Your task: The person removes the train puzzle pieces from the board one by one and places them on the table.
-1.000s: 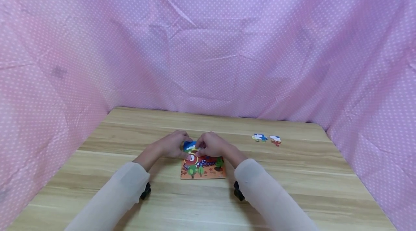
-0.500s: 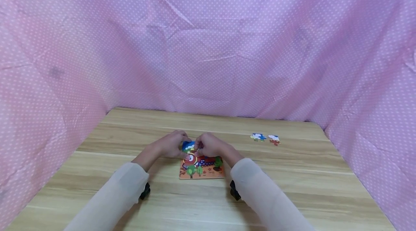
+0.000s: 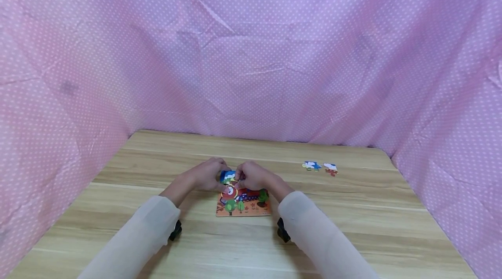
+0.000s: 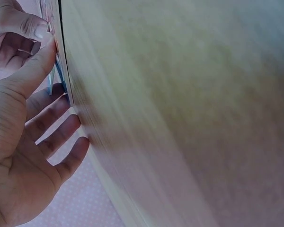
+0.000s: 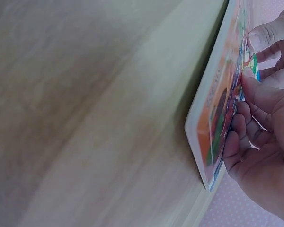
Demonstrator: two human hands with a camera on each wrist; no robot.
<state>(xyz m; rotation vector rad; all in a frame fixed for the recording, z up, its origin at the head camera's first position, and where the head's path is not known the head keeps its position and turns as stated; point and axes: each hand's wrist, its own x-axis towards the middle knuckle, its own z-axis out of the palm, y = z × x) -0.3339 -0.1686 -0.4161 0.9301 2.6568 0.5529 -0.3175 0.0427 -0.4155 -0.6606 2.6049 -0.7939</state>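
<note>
A jigsaw puzzle with a red train, green trees and orange ground lies flat at mid-table. My left hand is at its upper left; the thumb presses down on the picture, and the other fingers extend loosely by the far edge. From the right, my right hand pinches a puzzle piece between thumb and curled fingers. That piece tilts up from the board, showing green and blue in the right wrist view. Both thumbs are close together. My right hand hides the puzzle's upper right part.
Two loose puzzle pieces lie at the back right: one blue and white, the other white and red. Pink dotted cloth hangs behind and beside the wooden table.
The head view has shifted very slightly. Both hands stay at the same spot on the puzzle, with only a small movement of the right hand's fingers around the piece.
</note>
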